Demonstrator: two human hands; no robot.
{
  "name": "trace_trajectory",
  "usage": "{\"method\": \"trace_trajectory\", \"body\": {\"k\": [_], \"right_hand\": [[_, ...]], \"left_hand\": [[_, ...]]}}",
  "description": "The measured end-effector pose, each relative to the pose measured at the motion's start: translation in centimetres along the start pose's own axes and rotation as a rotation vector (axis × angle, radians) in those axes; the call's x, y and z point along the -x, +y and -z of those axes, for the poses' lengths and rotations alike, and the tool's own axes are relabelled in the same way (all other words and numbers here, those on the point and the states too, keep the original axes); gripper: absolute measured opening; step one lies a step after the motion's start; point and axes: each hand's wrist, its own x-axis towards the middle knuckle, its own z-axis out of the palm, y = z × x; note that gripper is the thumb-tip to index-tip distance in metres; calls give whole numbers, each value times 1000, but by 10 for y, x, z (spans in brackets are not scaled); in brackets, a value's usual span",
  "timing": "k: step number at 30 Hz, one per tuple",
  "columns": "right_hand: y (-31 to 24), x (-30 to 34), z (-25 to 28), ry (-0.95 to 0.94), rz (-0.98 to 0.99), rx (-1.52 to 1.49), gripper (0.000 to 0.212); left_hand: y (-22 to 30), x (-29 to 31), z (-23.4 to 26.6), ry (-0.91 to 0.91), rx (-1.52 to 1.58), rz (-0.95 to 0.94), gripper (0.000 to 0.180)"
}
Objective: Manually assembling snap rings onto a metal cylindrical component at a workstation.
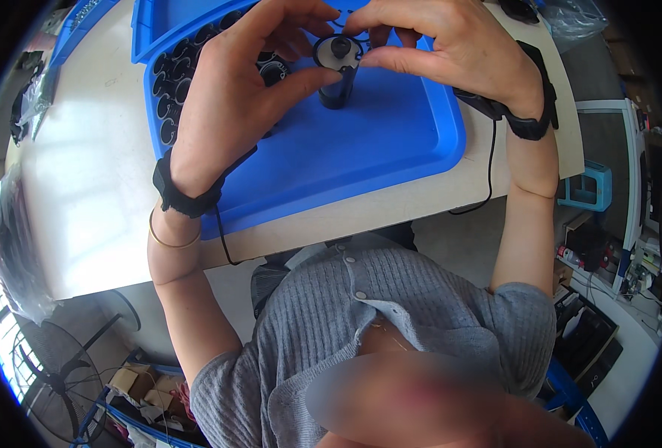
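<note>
A black cylinder (336, 93) with a pale round top and a black knob in its middle stands upright in a blue tray (376, 149). My left hand (230, 93) curls around its left side, the thumb pressed to the near rim. From the right, my right hand (461, 52) brings its bent thumb and index finger together at the cylinder's right rim. A thin dark edge shows by those fingertips, too small to name. Several black cylindrical parts (170, 88) stand in rows at the tray's left, partly covered by my left hand.
Behind the tray is a second blue container (143, 33). The pale table (85, 187) curves around both. Black wrist straps trail cables, one (488, 179) over the table's front edge. A clear plastic bag (19, 239) hangs at the left, above a fan (58, 381). A blue stool (588, 187) stands right.
</note>
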Motion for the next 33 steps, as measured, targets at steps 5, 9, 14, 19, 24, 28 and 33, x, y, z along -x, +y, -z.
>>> {"method": "trace_trajectory", "body": {"k": [5, 9, 14, 19, 24, 28, 33], "right_hand": [[1, 0, 2, 34, -46, -127, 30], [-1, 2, 0, 135, -147, -403, 28], [-9, 4, 0, 192, -167, -596, 19], [-15, 4, -4, 300, -151, -459, 9], [-6, -10, -13, 568, 239, -21, 12], [-6, -11, -11, 577, 331, 86, 15], [-8, -8, -9, 516, 342, 182, 17]], "left_hand": [[9, -2, 5, 54, -4, -22, 48], [16, -6, 5, 169, -145, -231, 50], [24, -1, -2, 253, -298, -330, 55], [16, -1, -7, 254, -16, -249, 55], [13, 2, -2, 208, 104, -127, 53], [15, 1, -2, 227, 155, -129, 53], [8, -4, 6, 163, 238, -16, 53]]}}
